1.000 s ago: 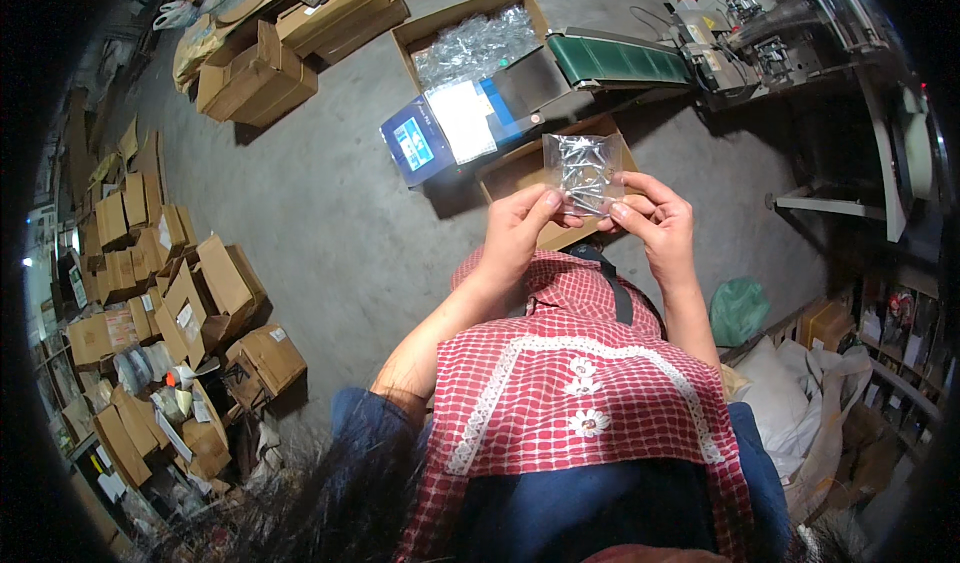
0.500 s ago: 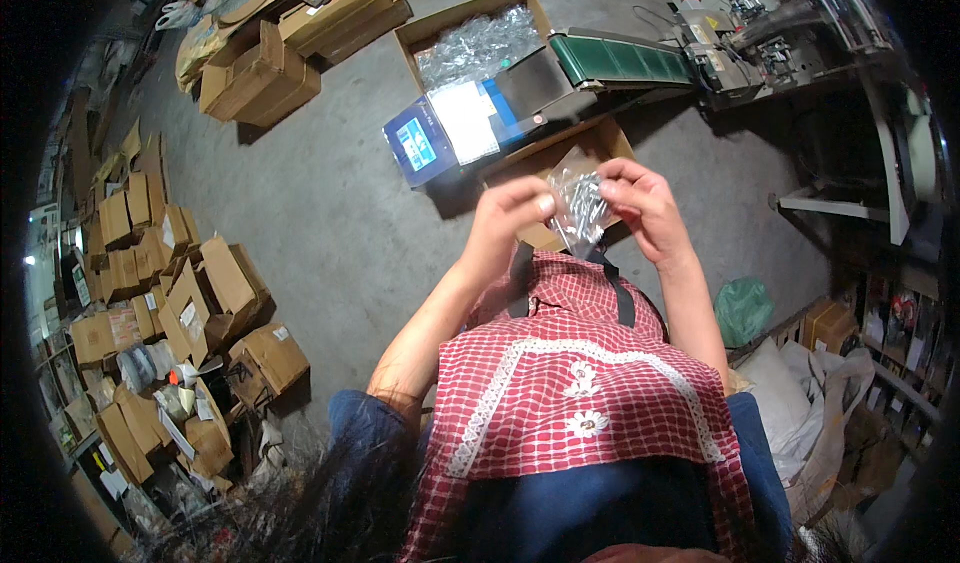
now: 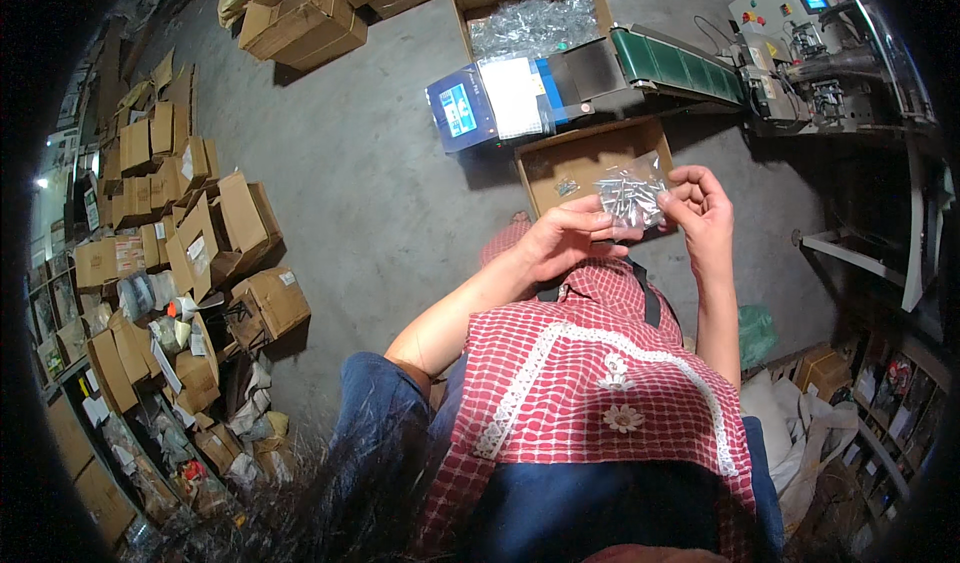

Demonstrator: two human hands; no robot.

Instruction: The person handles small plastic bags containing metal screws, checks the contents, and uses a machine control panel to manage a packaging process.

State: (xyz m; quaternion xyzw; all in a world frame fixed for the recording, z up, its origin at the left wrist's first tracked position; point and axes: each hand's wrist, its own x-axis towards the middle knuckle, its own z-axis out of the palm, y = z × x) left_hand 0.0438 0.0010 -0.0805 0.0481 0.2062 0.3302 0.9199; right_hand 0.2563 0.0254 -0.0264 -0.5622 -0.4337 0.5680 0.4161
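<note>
A clear plastic bag of small silver metal pieces [image 3: 632,197], screw-like in shape, is held up in front of my apron. My left hand [image 3: 568,237] grips its lower left side, the fingers partly beneath it. At the bag's right edge my right hand [image 3: 702,213] pinches the plastic between thumb and fingers. Just beyond the bag is a shallow open cardboard box [image 3: 542,159], with a small heap of metal pieces [image 3: 567,188] lying in it. The bag and my hands hide part of this box.
Beyond the box stand a blue carton [image 3: 462,113] and a larger cardboard box [image 3: 462,25] full of clear packets. A green conveyor [image 3: 675,68] slopes down from a machine [image 3: 800,53] at the far right. Piled cardboard boxes [image 3: 270,301] fill the left side.
The bag has turned from hanging pointed to lying flatter and wider. My left hand has shifted under its lower side. The whole view has shifted, uncovering more of the shallow box.
</note>
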